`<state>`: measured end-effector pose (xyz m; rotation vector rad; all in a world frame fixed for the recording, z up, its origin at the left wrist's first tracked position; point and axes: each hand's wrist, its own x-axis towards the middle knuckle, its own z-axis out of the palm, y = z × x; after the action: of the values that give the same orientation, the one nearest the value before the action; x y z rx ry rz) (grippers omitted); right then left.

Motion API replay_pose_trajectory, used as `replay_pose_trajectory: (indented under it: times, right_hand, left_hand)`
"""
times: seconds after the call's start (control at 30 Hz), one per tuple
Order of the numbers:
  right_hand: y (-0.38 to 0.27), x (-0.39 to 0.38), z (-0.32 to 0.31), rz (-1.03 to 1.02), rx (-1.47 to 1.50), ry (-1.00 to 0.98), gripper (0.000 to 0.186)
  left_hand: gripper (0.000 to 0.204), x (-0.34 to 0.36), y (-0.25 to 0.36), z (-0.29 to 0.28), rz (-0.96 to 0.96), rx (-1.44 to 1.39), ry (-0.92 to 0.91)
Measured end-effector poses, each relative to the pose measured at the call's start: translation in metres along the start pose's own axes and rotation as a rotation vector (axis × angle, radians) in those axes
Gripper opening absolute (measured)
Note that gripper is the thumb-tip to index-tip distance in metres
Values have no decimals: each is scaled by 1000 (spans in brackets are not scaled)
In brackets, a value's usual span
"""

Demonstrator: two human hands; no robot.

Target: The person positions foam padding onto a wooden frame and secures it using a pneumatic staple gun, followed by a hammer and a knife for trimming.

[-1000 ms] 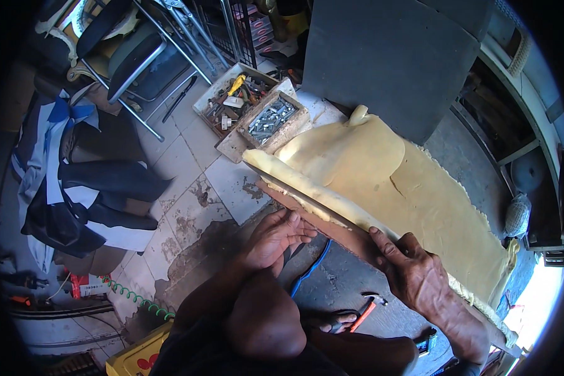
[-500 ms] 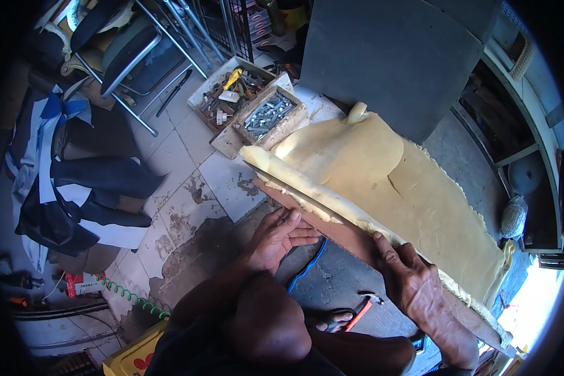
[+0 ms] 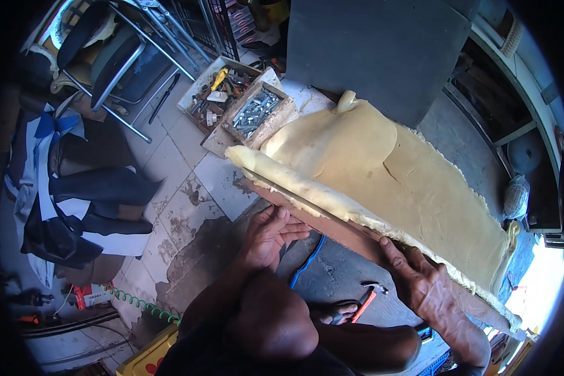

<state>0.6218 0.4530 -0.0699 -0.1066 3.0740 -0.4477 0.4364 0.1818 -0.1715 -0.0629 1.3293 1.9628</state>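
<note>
A long brown board (image 3: 360,239) lies slantwise before me, topped with a yellow foam sheet (image 3: 432,178). The foam's edge is rolled over along the near side, and a thin dark strip (image 3: 294,198) runs between foam and board. My left hand (image 3: 268,237) is at the board's near edge, thumb up against it and fingers stretched out just below, apparently holding nothing. Farther right, my right hand (image 3: 423,285) grips the board's edge, its index finger pressing beside the foam. That hand's thumb is hidden.
A wooden box of tools (image 3: 222,94) and a smaller box of metal pieces (image 3: 257,111) stand beyond the foam. By my foot lies an orange-handled hammer (image 3: 368,302), near a blue cord (image 3: 308,262). Folding chairs (image 3: 122,69) and dark cloth scraps (image 3: 84,194) are at left.
My right hand has moved slightly right and down along the board's edge. My left hand stays near the same spot. The whole view has shifted a little.
</note>
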Motion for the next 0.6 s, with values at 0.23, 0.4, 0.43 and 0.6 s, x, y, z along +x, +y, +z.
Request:
replay_pose_trajectory:
  times: [0.23,0.4,0.43,0.6]
  right_hand:
    - [-10,-9,-2,-10,5,24,72]
    - [-5,-5,-8,56,-29,10,74]
    - [-12,4,-12,68,-26,-80,75]
    - [8,-42,-10,123,-65,-53,79]
  left_hand:
    - [30,-2,-6,-10,68,-35,-41]
    - [28,0,-9,6,50,-54,6]
    - [29,-4,-8,3,46,-48,30]
    - [32,2,-10,0,59,-29,30]
